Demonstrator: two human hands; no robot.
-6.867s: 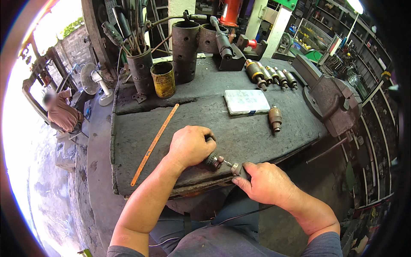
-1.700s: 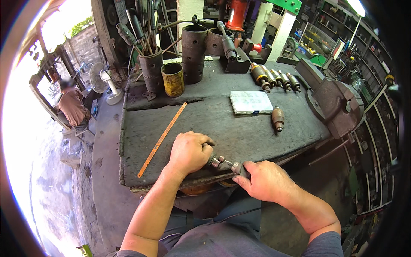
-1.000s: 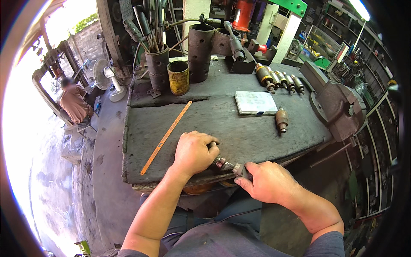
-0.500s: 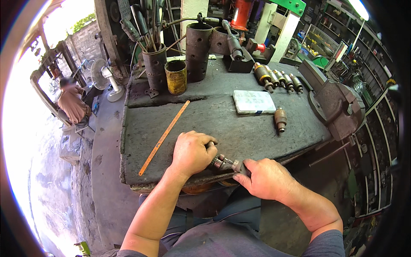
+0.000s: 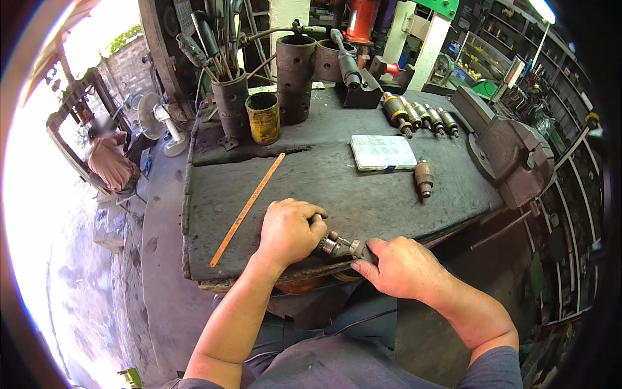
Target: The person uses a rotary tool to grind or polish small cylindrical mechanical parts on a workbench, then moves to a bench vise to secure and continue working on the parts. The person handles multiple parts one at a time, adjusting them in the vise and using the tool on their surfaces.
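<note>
Dark workbench, cluttered shop around it; landmark is the white flat case. Orange blade lies slanted, left of the case. Yellow can stands beyond and left of it, row of metal cylinders beyond and right. Lone rusty cylinder just beside its right near corner; vise farther right. Another person sits well off to its left.

Ringed metal part: nearer me than the case, a bit left of it, by the bench edge. My left hand is curled closed round one end, hiding most of it. My right hand, on the near side of the case, pinches a grey tool between thumb and forefinger; other fingers hard to see. Tool's nose faces the part, very close; can't tell if touching.

Step, my judgement: working the tool at the part's exposed end. Next move probably calls for a firm left grip and small, steady right-hand adjustments.
</note>
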